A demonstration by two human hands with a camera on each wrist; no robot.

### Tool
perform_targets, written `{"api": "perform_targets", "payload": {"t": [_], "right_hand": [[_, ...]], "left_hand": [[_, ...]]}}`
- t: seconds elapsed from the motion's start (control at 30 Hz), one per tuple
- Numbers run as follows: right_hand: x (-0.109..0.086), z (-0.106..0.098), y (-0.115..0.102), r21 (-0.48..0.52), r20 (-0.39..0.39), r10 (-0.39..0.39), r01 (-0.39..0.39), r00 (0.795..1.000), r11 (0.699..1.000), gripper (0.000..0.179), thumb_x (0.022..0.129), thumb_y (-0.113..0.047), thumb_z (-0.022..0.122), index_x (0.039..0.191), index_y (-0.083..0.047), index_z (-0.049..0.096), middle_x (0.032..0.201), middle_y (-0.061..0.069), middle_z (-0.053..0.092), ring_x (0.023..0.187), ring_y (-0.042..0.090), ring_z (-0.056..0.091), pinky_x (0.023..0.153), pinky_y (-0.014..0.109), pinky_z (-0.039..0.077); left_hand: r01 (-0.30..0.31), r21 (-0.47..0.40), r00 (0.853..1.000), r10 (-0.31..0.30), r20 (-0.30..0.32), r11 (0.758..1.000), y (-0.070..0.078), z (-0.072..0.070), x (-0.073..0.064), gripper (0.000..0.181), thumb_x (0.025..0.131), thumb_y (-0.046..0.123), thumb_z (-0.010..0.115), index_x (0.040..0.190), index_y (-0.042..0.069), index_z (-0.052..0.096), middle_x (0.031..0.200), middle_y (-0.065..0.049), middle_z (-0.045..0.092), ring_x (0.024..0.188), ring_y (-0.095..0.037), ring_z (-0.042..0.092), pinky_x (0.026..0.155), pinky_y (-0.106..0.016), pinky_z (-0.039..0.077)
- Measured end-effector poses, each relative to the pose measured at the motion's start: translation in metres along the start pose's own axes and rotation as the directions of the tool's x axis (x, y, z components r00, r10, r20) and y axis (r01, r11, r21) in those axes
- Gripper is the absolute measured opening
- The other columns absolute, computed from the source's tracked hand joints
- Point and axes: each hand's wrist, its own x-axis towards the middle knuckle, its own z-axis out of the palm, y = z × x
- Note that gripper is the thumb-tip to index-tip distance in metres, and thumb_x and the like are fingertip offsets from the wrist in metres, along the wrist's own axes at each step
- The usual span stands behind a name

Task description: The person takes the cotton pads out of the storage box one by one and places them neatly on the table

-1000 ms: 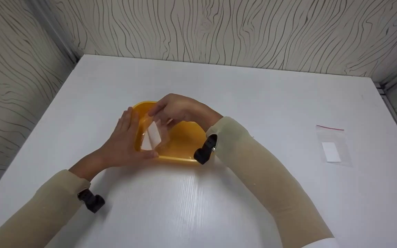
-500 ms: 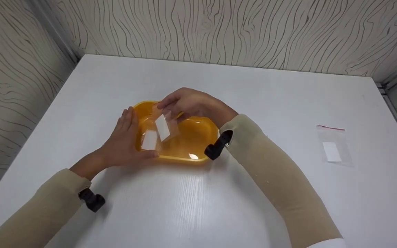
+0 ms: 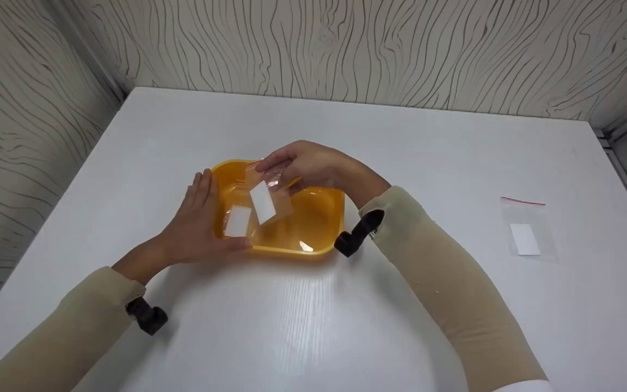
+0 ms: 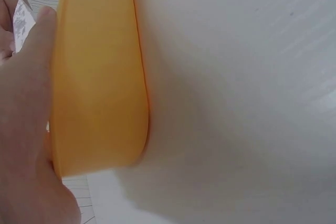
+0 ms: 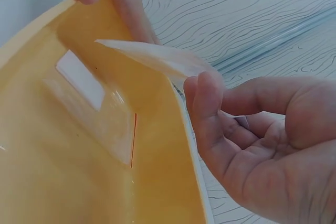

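Note:
My left hand [image 3: 191, 228] holds the left end of a yellow plastic bin [image 3: 313, 252], its thumb on the near rim and its fingers along the left side. Above the bin, my right hand [image 3: 313, 163] pinches a small clear zip bag [image 3: 263, 201] with a white label between thumb and fingers. That bag [image 5: 152, 59] appears nearly edge-on in the right wrist view. Inside the bin lies another zip bag [image 5: 105, 124] with a white label and a red seal line. The left wrist view shows the bin's outer wall [image 4: 100, 77] beside the left hand.
A third clear zip bag [image 3: 524, 239], with a white label and a red seal, lies flat on the right of the white table [image 3: 428, 152]. Wood-grain patterned panels [image 3: 346, 49] stand behind the table and at its sides.
My right hand has risen out of the bin and shifted right, taking the pinched zip bag off the one in the bin. The left hand has stayed in place.

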Motion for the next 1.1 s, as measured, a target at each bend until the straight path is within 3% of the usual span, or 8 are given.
{"api": "perform_targets", "payload": {"t": [0.7,0.9,1.1], "right_hand": [[-0.006,-0.007,0.020,0.065,-0.017,-0.021,0.023,1.000,0.998,0.038,0.096,0.004,0.064,0.131,-0.011,0.068,0.129,0.005,0.066,0.100,0.022,0.062,0.088,0.029,0.057],[-0.009,-0.011,0.025,0.113,-0.034,-0.062,0.065,0.998,0.991,0.040,0.096,0.009,0.059,0.132,-0.007,0.066,0.126,0.010,0.067,0.095,0.022,0.061,0.080,0.026,0.056],[-0.011,-0.014,0.030,0.146,-0.046,-0.081,0.087,0.996,0.986,0.038,0.095,0.005,0.064,0.131,-0.005,0.066,0.123,0.010,0.068,0.089,0.019,0.060,0.075,0.024,0.054]], "left_hand": [[-0.004,-0.011,1.000,0.004,-0.014,1.000,-0.001,0.002,0.001,0.138,0.079,0.073,0.069,0.157,-0.007,-0.012,0.166,-0.024,-0.019,0.152,-0.041,-0.020,0.121,-0.060,-0.007],[-0.010,-0.007,1.000,0.010,-0.014,1.000,0.000,0.001,0.002,0.139,0.079,0.074,0.069,0.157,-0.007,-0.012,0.166,-0.024,-0.020,0.152,-0.042,-0.019,0.122,-0.059,-0.006],[0.015,-0.004,1.000,-0.015,-0.005,1.000,-0.001,0.002,0.003,0.142,0.077,0.075,0.070,0.157,-0.006,-0.014,0.166,-0.022,-0.021,0.153,-0.038,-0.021,0.123,-0.057,-0.006]]}}
